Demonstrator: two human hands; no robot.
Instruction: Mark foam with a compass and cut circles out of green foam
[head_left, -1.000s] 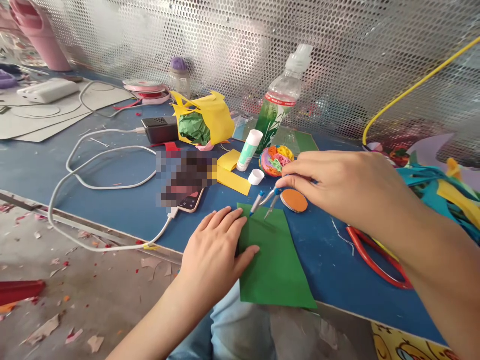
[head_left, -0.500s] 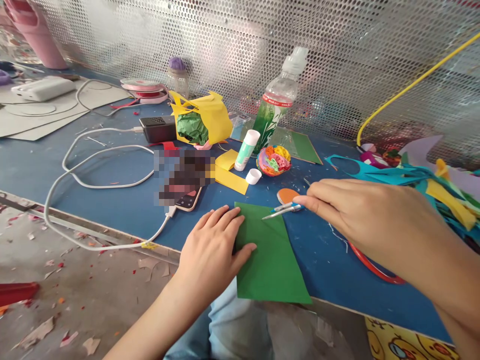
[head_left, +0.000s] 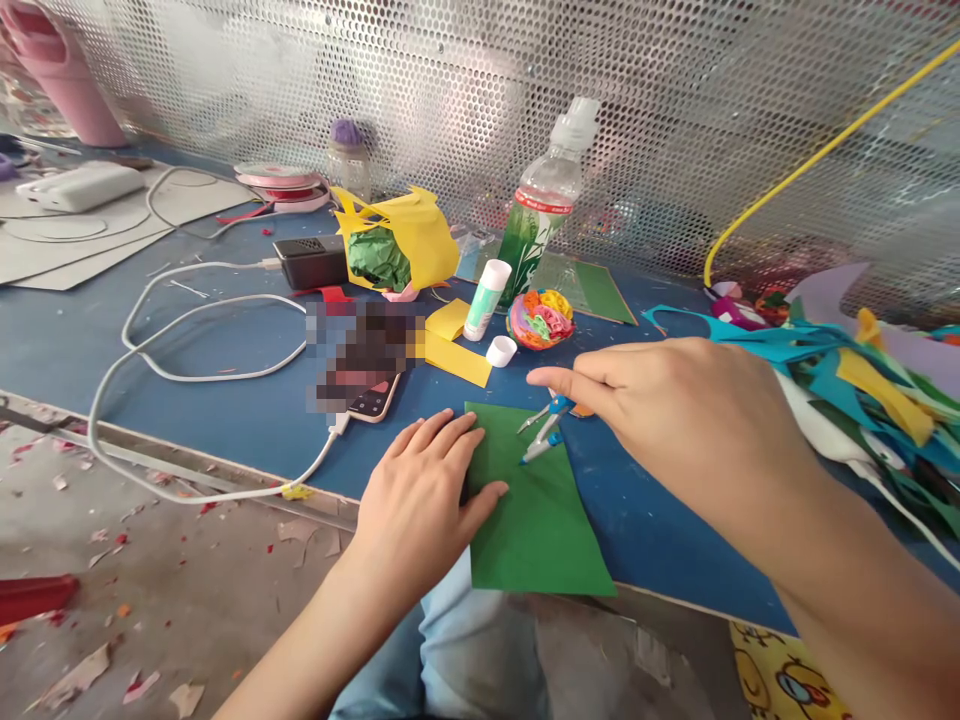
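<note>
A green sheet of paper (head_left: 536,530) lies at the front of the blue table, its near end jutting over the edge. My left hand (head_left: 427,475) rests flat on its left side, fingers spread. In my right hand (head_left: 667,420) is a drawing compass (head_left: 541,440), blue and silver, gripped near its top. The compass leans, and its two legs point down at the upper middle of the green paper; whether both tips touch it I cannot tell. Just behind the compass, an orange round piece (head_left: 581,410) is mostly hidden by my right hand.
Behind the paper stand a glue stick (head_left: 487,300), its white cap (head_left: 501,350), a colourful round ornament (head_left: 541,320) and a plastic bottle (head_left: 544,215). A phone (head_left: 375,398) on a white cable (head_left: 96,410) lies left. Paper scraps (head_left: 862,370) are heaped at right.
My right hand has moved left and turned, bringing the compass from nearly flat to a steeper angle with its legs more apart. My left hand stays on the green paper.
</note>
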